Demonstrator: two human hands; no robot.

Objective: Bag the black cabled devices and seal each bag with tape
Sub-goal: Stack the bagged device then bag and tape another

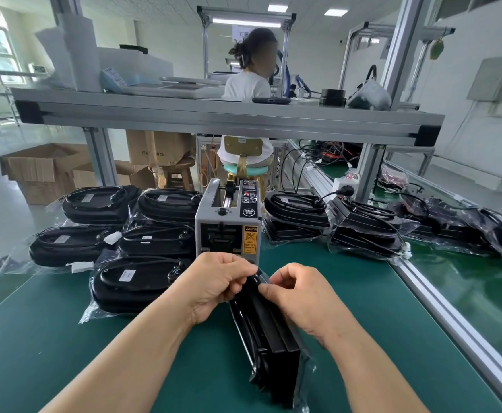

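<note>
A factory hall of aluminium-framed workstations stretches back, with another person seated facing away at the next bench. The green-matted table (64, 338) lies under both hands.

The hands meet at the far end of one black cabled device (273, 341), which stands on its narrow edge inside a clear bag (304, 368). Its long axis runs from the fingers back toward the person's body, slanting a little right. Nearly the whole device therefore lies on the near side of the fingers and below them, its lower edge on the table.

The left hand (214, 289) curls its fingers (239, 280) over the top far corner from the left. The right hand (301, 302) comes from the right, thumb and forefinger pinched on the loose bag mouth (260, 272). The two sets of fingertips almost touch across the film. I cannot tell whether any tape is on it yet.

The tape dispenser (228, 225) stands just beyond the fingers, straight ahead, its outlet facing them and the left hand slightly nearer. The mouth looks about to be folded shut. The next move likely calls for one hand to pin the fold while the other reaches forward for a strip.

Bagged devices (133, 284) lie stacked left of the fingers, and more devices (363, 228) sit beyond to the right.
</note>
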